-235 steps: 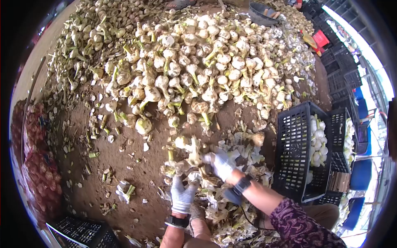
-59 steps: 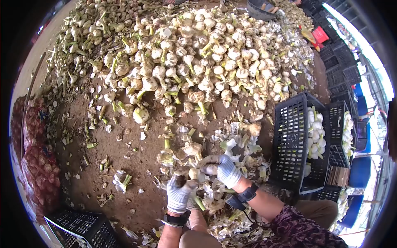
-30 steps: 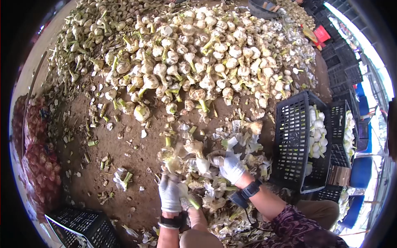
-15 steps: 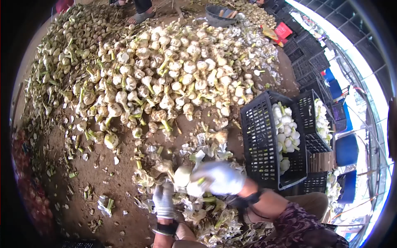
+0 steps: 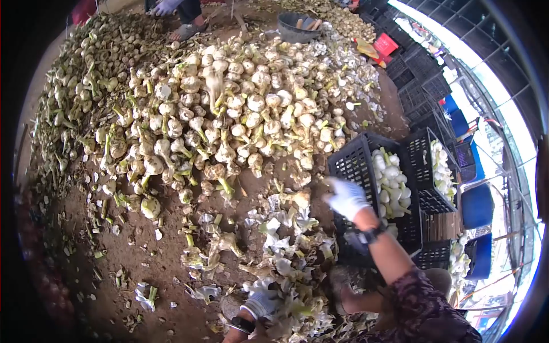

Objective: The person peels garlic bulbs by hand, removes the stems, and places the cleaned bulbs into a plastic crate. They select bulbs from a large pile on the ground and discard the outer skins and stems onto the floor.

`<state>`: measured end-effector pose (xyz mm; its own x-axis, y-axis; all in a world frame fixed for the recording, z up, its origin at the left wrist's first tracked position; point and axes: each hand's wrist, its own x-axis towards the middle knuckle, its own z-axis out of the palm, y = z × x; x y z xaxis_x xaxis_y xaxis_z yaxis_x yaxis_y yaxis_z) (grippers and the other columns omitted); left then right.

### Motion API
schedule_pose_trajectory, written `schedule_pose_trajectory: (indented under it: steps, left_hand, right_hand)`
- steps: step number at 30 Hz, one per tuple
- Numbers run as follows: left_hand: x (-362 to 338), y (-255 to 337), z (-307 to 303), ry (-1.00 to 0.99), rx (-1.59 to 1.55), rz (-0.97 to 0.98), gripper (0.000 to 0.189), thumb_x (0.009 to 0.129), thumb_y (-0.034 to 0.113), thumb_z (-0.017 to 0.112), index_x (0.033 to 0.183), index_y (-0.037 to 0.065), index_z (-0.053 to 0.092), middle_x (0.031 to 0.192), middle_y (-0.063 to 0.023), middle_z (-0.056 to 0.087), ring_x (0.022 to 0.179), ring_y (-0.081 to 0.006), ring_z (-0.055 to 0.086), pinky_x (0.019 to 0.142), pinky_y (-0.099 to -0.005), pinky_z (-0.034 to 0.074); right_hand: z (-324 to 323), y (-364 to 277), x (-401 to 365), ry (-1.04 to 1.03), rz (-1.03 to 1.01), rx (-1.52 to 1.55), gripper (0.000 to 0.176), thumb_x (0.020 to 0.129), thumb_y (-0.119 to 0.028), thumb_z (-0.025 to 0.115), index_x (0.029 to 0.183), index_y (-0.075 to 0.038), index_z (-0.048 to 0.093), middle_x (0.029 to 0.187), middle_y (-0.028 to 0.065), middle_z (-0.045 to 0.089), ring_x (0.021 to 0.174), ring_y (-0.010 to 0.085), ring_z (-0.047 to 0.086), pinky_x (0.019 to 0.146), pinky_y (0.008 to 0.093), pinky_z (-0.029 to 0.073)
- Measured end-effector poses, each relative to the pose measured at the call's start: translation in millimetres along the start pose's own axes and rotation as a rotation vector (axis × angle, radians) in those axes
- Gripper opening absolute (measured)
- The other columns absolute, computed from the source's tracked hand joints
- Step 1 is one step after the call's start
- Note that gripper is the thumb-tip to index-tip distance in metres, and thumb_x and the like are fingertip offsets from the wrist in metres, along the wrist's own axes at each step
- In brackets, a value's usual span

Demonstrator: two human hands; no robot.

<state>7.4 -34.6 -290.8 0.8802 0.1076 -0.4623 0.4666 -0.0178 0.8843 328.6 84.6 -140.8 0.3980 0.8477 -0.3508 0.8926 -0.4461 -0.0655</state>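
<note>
My right hand (image 5: pixel 347 199), in a white glove, is over the left edge of a black plastic crate (image 5: pixel 350 157). Its fingers are smeared but look apart, and nothing shows between them. Cleaned garlic bulbs (image 5: pixel 392 177) with short green stems lie in that crate. Low in the view, my left hand (image 5: pixel 263 300), also gloved, is down among loose garlic skins (image 5: pixel 294 268). Its fingers blend into the skins, so their grip is hard to make out. Ahead of both hands spreads a heap of untrimmed garlic (image 5: pixel 240 108) on the bare soil.
A second crate (image 5: pixel 426 154) of cleaned garlic stands right of the first. More black crates are stacked along the right side, near blue barrels (image 5: pixel 477 206). At the back are a dark tub (image 5: pixel 297 28), a red container (image 5: pixel 385 44) and another person's gloved hand (image 5: pixel 166 7).
My right hand has moved right and up from the skins to the crate; the bulb seen at it is no longer visible there. My left hand has moved down and right into the skins.
</note>
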Motion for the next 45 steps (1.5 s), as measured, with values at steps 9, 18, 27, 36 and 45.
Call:
schedule_pose_trajectory:
  steps: [9, 18, 27, 36, 45]
  left_hand:
    - [-23, 19, -39, 1.048, 0.23, -0.039, 0.02, 0.067, 0.016, 0.067, 0.085, 0.007, 0.065, 0.107, -0.0162, 0.059, 0.096, -0.0361, 0.056, 0.081, -0.0441, 0.045]
    - [-22, 18, -56, 1.159, -1.23, 0.232, 0.051, 0.077, 0.002, 0.064, 0.124, 0.002, 0.043, 0.109, -0.0097, 0.054, 0.095, -0.0178, 0.057, 0.083, -0.0281, 0.049]
    - [-42, 19, -45, 1.25, -0.331, 0.036, 0.059, 0.062, 0.011, 0.077, 0.113, 0.002, 0.049, 0.099, -0.0136, 0.059, 0.085, -0.0265, 0.061, 0.076, -0.0344, 0.051]
    - [-59, 24, -47, 1.273, -0.227, -0.04, 0.057, 0.061, 0.009, 0.077, 0.109, 0.004, 0.048, 0.093, -0.0096, 0.06, 0.082, -0.0224, 0.062, 0.073, -0.0332, 0.052]
    - [-72, 0, -45, 0.748, -1.946, 0.465, 0.058, 0.07, 0.039, 0.064, 0.117, 0.006, 0.05, 0.101, -0.0197, 0.057, 0.079, -0.0343, 0.057, 0.059, -0.0391, 0.05]
  right_hand:
    - [121, -26, 29, -0.145, 0.092, 0.72, 0.052, 0.068, -0.011, 0.07, 0.118, -0.007, 0.056, 0.111, 0.0133, 0.061, 0.097, 0.0287, 0.06, 0.085, 0.0336, 0.049]
    - [159, -116, -83, -0.633, -0.063, 1.273, 0.045, 0.082, -0.033, 0.068, 0.109, 0.002, 0.058, 0.096, 0.0064, 0.06, 0.079, 0.0145, 0.06, 0.057, 0.026, 0.051]
    - [139, -153, -78, -0.549, -0.202, 1.247, 0.039, 0.083, -0.015, 0.065, 0.116, 0.003, 0.054, 0.104, 0.0089, 0.063, 0.095, 0.0149, 0.057, 0.086, 0.0282, 0.045]
    - [165, -149, -86, -0.545, -0.205, 1.397, 0.044, 0.078, -0.003, 0.063, 0.121, -0.001, 0.054, 0.103, 0.0057, 0.064, 0.09, 0.0116, 0.057, 0.08, 0.0259, 0.047]
    - [126, -156, -81, -0.42, -0.654, 0.975, 0.047, 0.076, 0.001, 0.06, 0.122, -0.008, 0.056, 0.106, 0.0101, 0.065, 0.091, 0.0147, 0.06, 0.078, 0.029, 0.05]
